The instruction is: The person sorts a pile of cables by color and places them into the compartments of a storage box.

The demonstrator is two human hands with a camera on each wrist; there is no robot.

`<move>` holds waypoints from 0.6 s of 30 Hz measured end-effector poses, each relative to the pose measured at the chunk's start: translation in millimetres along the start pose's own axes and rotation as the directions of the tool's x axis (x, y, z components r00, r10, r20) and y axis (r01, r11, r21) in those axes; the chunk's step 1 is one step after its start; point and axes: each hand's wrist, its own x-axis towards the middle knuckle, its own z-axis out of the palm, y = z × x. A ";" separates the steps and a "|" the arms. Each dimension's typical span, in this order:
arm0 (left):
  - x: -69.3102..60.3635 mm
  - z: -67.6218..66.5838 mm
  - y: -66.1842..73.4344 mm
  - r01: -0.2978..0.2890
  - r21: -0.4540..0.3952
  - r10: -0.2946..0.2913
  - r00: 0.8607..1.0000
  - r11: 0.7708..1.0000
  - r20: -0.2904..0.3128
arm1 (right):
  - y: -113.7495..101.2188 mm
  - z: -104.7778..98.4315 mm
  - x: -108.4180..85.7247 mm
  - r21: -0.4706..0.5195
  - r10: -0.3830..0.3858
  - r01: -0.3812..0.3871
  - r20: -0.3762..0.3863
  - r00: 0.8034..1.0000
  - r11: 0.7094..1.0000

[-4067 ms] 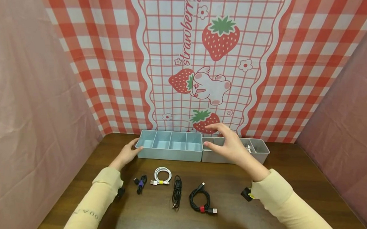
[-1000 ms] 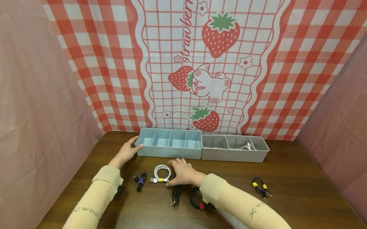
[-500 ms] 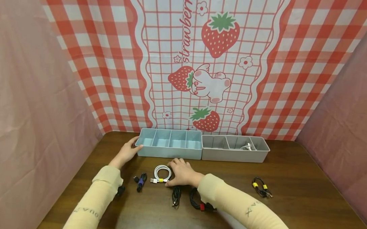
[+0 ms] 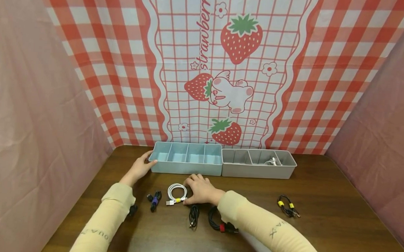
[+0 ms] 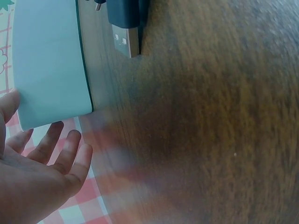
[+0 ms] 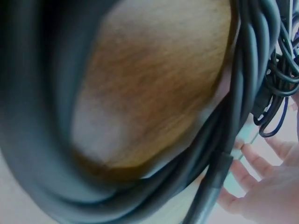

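Note:
My left hand (image 4: 141, 168) grips the left end of a pale blue divided box (image 4: 186, 169), thumb at its front corner. In the left wrist view, the other fingers (image 5: 70, 154) bend around that end. My right hand (image 4: 201, 189) lies palm down at the right side of a coiled white USB cable (image 4: 175, 184) with a yellow tie, its thumb at the cable's edge. The contact is partly hidden under the hand. Below this hand lie a bundled black cable (image 4: 193, 216) and a coiled black cable with a red tie (image 4: 222, 227), partly covered by the sleeve.
A grey divided box (image 4: 258, 171) stands against the blue one, a white cable (image 4: 271, 161) inside. A black cable with a purple tie (image 4: 155, 201) lies at left, one with yellow ties (image 4: 290, 210) at right. Something dark (image 4: 132, 210) shows beside the left sleeve.
Since four seconds ago my right hand has come down from above the grey box to the white cable. In the last half second that cable has turned and shifted slightly nearer. The left hand stays put.

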 end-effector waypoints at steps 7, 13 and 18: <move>0.0 -0.4 0.2 0.008 -0.010 -0.008 1.000 1.000 0.003 | -2.9 -1.8 2.5 -0.011 -0.006 0.006 0.022 1.000 1.000; 0.6 0.0 0.4 0.009 -0.011 -0.009 1.000 1.000 0.004 | -6.0 -3.2 4.5 -0.012 -0.003 0.004 0.043 0.999 1.000; -0.3 0.1 0.8 0.011 -0.015 -0.011 1.000 1.000 0.007 | -6.0 -1.6 4.2 -0.007 -0.002 0.002 0.043 0.999 1.000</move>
